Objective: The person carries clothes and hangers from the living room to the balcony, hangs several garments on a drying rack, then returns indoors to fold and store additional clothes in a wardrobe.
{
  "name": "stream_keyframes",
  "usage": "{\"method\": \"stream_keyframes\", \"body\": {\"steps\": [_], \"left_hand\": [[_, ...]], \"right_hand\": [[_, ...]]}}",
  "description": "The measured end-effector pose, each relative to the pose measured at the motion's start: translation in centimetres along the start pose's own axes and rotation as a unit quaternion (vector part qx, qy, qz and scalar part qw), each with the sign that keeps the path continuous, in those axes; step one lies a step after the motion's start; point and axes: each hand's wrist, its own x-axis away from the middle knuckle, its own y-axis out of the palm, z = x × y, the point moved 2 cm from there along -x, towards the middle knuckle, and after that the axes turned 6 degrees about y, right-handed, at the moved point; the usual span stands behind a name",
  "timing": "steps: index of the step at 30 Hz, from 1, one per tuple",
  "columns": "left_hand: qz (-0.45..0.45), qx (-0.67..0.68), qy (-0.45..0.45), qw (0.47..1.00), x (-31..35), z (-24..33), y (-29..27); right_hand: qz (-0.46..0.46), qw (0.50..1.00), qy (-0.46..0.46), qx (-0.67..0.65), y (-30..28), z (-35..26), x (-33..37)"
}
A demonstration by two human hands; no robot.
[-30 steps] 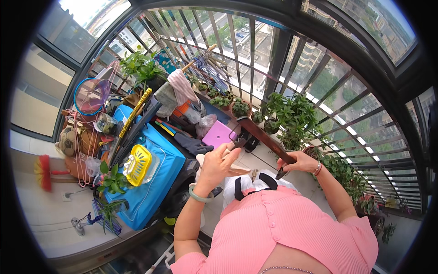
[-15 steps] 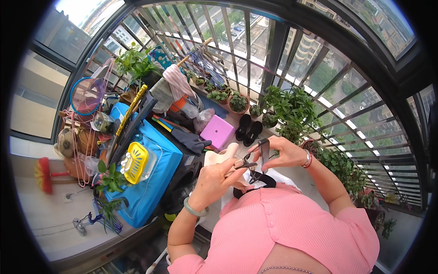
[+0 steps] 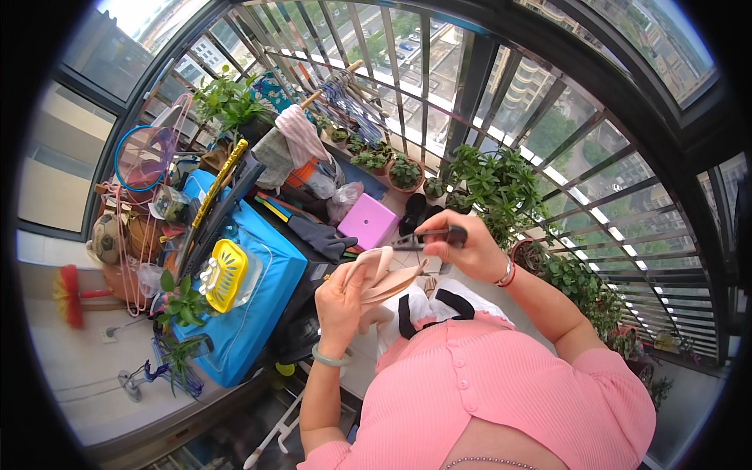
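Ctr frame: L hand (image 3: 338, 304), shifted left vs. a half-sec. prior, gripped a folded beige item (image 3: 395, 285); R hand (image 3: 473, 249) pinched a dark clip-like item (image 3: 456, 235) nearby, apparently leaving one item per hand. Contact btwn. them: couldn't tell.

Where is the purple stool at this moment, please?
In the head view, the purple stool stands just left of centre, with the black shoes to its right, and beyond the left hand.

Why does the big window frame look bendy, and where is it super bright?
In the head view, the fisheye lens bends the dark window frame; the sky at upper left glares nearly white; the left hand and right hand look softly lit.
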Motion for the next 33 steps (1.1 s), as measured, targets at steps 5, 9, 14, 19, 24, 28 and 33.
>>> {"method": "stream_keyframes", "body": {"steps": [5, 9, 14, 19, 24, 28, 33], "left_hand": [[-0.068, 0.058, 0.086, 0.992, -0.8, -1.9, 1.8], [-0.281, 0.137, -0.202, 0.928, -3.4, -0.9, 6.3], [-0.172, 0.073, 0.195, 0.963, -8.8, -7.9, 9.0], [-0.176, 0.218, 0.013, 0.96, -12.6, -11.2, 8.2], [-0.196, 0.285, 0.01, 0.938, -17.6, -11.6, 3.9], [-0.203, 0.349, -0.025, 0.915, -21.8, -11.2, 1.7], [-0.236, 0.407, -0.029, 0.882, -26.0, -13.1, 1.5]], "right_hand": [[0.008, 0.996, 0.081, -0.028, 0.1, -0.4, -2.8], [-0.023, 0.996, 0.071, 0.041, 3.4, -0.3, -6.6], [0.02, 0.977, -0.043, 0.208, 5.9, 0.7, -12.5], [0.048, 0.971, -0.039, 0.231, 4.5, 1.0, -16.8], [0.211, 0.895, -0.167, 0.356, -0.2, -0.3, -16.9], [0.102, 0.961, 0.142, 0.216, -4.0, 9.6, -18.7], [-0.252, 0.842, 0.457, -0.139, -2.5, 14.2, -19.7]]}}
